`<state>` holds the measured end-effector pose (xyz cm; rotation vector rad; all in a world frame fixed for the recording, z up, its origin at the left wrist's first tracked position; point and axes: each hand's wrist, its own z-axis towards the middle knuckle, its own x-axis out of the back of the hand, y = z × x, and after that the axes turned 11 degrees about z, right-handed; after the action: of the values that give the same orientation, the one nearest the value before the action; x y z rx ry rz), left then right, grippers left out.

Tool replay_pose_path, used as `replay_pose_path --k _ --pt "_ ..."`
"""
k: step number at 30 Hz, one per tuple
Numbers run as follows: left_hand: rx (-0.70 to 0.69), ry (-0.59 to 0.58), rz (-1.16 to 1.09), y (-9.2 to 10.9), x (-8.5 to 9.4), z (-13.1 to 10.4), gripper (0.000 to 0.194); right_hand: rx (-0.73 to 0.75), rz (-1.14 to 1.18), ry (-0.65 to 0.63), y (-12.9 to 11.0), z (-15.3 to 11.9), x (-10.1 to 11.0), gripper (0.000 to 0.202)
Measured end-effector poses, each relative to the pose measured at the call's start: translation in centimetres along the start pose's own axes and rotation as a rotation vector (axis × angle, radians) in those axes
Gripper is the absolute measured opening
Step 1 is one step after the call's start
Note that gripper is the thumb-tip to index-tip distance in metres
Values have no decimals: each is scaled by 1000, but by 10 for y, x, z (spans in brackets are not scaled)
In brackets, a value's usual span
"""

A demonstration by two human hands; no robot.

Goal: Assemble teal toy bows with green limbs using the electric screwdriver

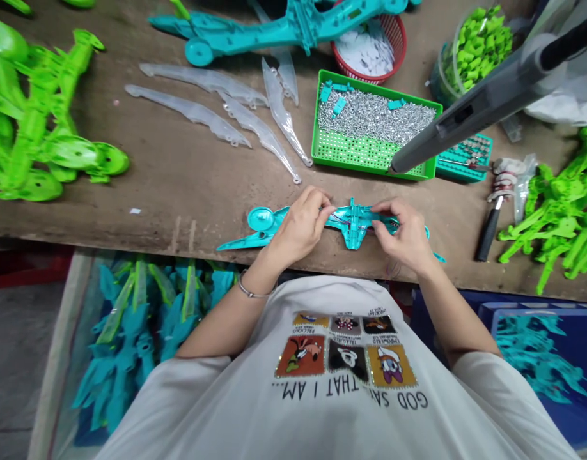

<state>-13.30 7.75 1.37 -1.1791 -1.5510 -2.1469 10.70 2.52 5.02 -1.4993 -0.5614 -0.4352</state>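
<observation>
A teal plastic toy shell half (pixel 353 225), long and narrow, lies near the table's front edge with its inner side up. Thin dark wires (pixel 339 219) run inside it. My left hand (pixel 300 227) is closed over the shell's left part, thumb and forefinger pinched at the wires; what exactly sits between the fingertips is hard to see. On the other side, my right hand (pixel 403 231) grips the shell's right part with bent thumb and fingers. Both palms cover stretches of the shell. Beyond my hands lie several translucent blade-shaped plastic pieces (pixel 259 124).
A green basket (pixel 351 156) holds metal screws. A grey power screwdriver (pixel 442 134) hangs over it. Nearby are a red basket (pixel 399 38), a tub of green pieces (pixel 483 48) and a black-handled tool (pixel 488 233). Green shells (pixel 48 128) pile at left; bins with teal parts (pixel 130 338) stand below.
</observation>
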Motion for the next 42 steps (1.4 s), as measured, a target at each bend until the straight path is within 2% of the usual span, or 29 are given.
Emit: replay_pose_path --k 2,6,9,13,17,25,32,36,39,42 --pt "0 11 -9 0 0 -1 15 -2 -82 -2 1 3 2 25" --pt "-47 36 -3 1 -1 -5 16 -93 -157 -127 2 12 0 47" --pt "-126 90 31 0 -6 -9 14 -151 -105 -213 2 22 -1 47" --pt "-247 219 84 -3 -15 -16 6 -223 -26 -328 0 31 2 50" --pt "-280 264 81 -4 -18 -20 3 -280 -18 -380 -1 34 3 52" --pt "-313 289 43 -5 -16 -21 3 -372 28 -349 -5 36 -2 43" --pt "-284 293 62 -6 -19 -22 5 -285 -55 -339 -3 38 -1 39" --pt "-256 380 78 -5 -20 -19 6 -263 108 -373 4 40 9 41" --pt "-229 402 151 -1 -13 -17 8 -272 233 -358 12 39 14 44" --pt "-272 389 265 9 3 -19 7 -260 256 -318 18 37 14 44"
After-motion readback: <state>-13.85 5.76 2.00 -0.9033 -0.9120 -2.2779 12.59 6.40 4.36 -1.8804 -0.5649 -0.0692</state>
